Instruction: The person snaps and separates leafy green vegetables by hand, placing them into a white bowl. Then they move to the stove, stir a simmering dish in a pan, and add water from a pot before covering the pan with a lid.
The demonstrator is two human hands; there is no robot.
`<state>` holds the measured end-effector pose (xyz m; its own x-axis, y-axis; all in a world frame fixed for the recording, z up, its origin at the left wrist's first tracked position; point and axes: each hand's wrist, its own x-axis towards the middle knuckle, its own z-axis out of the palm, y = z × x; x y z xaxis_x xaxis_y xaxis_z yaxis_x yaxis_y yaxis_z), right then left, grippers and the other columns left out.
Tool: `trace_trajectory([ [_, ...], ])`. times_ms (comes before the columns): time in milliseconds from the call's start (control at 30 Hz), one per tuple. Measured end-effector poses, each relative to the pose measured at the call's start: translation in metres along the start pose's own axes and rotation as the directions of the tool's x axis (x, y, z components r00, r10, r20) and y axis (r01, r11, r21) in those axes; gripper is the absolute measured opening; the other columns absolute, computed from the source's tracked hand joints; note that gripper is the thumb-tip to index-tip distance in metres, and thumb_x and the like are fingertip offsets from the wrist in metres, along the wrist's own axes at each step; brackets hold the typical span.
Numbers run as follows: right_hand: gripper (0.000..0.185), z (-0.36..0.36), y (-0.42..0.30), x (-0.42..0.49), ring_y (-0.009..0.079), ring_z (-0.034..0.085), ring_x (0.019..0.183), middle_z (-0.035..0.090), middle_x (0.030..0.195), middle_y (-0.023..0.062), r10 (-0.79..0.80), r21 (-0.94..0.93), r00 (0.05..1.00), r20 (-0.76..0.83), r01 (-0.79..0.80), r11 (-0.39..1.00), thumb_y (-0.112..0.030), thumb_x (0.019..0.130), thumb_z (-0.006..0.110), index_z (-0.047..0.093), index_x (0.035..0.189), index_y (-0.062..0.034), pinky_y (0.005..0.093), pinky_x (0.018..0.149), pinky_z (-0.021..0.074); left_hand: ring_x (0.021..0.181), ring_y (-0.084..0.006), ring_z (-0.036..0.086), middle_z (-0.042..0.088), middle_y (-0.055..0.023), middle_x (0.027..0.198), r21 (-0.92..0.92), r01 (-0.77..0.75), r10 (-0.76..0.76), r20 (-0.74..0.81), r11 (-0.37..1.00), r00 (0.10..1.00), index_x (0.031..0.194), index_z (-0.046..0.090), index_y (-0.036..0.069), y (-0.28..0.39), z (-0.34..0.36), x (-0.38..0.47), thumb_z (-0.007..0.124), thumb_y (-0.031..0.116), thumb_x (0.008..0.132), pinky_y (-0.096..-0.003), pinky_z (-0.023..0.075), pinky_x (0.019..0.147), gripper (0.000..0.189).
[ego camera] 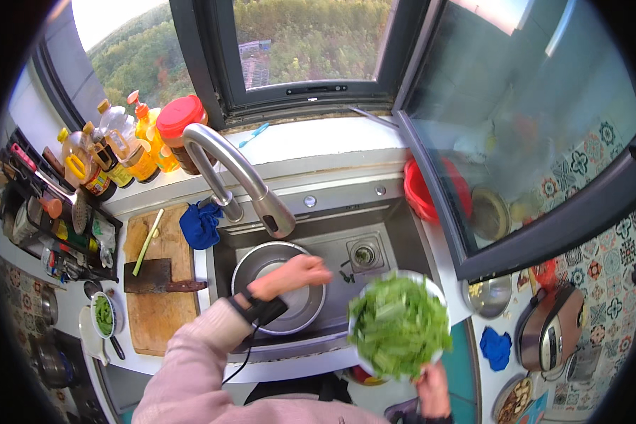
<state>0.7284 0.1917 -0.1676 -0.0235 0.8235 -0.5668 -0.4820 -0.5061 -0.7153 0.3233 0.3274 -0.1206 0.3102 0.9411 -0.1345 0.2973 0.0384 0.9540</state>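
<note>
My right hand (433,389) grips the lower rim of a white bowl (439,290) heaped with cut leafy greens (400,328), held over the right front edge of the sink. My left hand (302,273), fingers curled in with nothing visible in them, is above a round metal basin (297,318) in the stainless steel sink (328,244). The faucet (278,212) arches over the back of the basin. On a wooden cutting board (161,328), left of the sink, lie a cleaver (148,275) and a pale green stalk (149,241) that crosses its blade.
A blue cloth (200,225) lies beside the faucet. Farther left are a small bowl of cut green vegetables (104,315) and a utensil rack (95,254). Bottles (130,143) line the sill. At right are an open window sash (450,212), a red basin (421,191), a metal bowl (490,297) and a rice cooker (551,328).
</note>
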Motion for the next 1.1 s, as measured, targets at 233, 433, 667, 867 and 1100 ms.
trace_trajectory([
  [233,0.023,0.163,-0.099,0.139,0.0096,0.044,0.045,0.052,0.064,0.0022,-0.078,-0.05,0.941,0.331,0.1,0.994,-0.004,0.082,0.052,0.052,0.105,-0.0048,0.0245,0.04,0.0364,0.071,-0.0063,0.051,0.06,-0.0018,0.075,-0.128,0.089,-0.145,-0.549,0.988,0.823,0.068,0.044,0.005,-0.005,0.018,-0.198,0.067,0.0,0.081,-0.0227,0.0439,0.063,0.027],
  [433,0.028,0.295,-0.132,0.238,0.0242,0.063,0.057,0.065,0.082,0.0166,-0.077,0.064,0.869,0.49,0.052,0.997,-0.005,0.085,0.048,0.05,0.111,0.0055,0.0268,0.045,0.053,0.068,-0.0116,0.061,0.066,-0.0073,0.08,-0.425,0.104,-0.388,-0.665,0.899,0.639,0.107,0.055,0.004,-0.028,0.034,-0.273,0.054,0.022,0.096,-0.0244,0.0496,0.065,0.022],
  [667,0.027,0.375,-0.133,0.295,0.0344,0.068,0.07,0.065,0.088,0.0228,0.009,0.001,0.848,0.529,-0.011,1.0,-0.006,0.084,0.048,0.051,0.107,0.0082,0.0292,0.051,0.0588,0.069,-0.0107,0.059,0.065,-0.0056,0.08,-0.402,0.116,-0.4,-0.756,0.908,0.518,0.098,0.06,0.002,-0.041,0.043,-0.277,0.051,0.022,0.098,-0.0244,0.0485,0.065,0.022],
  [867,0.028,0.393,-0.123,0.313,0.0345,0.068,0.071,0.065,0.091,0.0261,0.022,-0.003,0.861,0.508,-0.024,1.0,-0.009,0.086,0.05,0.049,0.109,0.0066,0.0259,0.045,0.0536,0.07,-0.0146,0.061,0.065,-0.0105,0.084,-0.349,0.143,-0.373,-0.79,0.926,0.487,0.095,0.058,0.0,-0.04,0.041,-0.282,0.051,0.016,0.096,-0.0252,0.0492,0.064,0.017],
  [1100,0.039,0.378,-0.13,0.354,0.027,0.068,0.069,0.064,0.09,0.0292,0.168,0.05,0.802,0.574,-0.24,0.97,-0.018,0.084,0.066,0.052,0.11,0.0068,0.0294,0.057,0.0596,0.07,-0.0094,0.058,0.065,-0.0053,0.077,-0.209,0.258,-0.309,-0.837,0.943,0.451,0.089,0.06,0.0,-0.035,0.04,-0.276,0.053,0.013,0.095,-0.0251,0.0478,0.063,0.016],
])
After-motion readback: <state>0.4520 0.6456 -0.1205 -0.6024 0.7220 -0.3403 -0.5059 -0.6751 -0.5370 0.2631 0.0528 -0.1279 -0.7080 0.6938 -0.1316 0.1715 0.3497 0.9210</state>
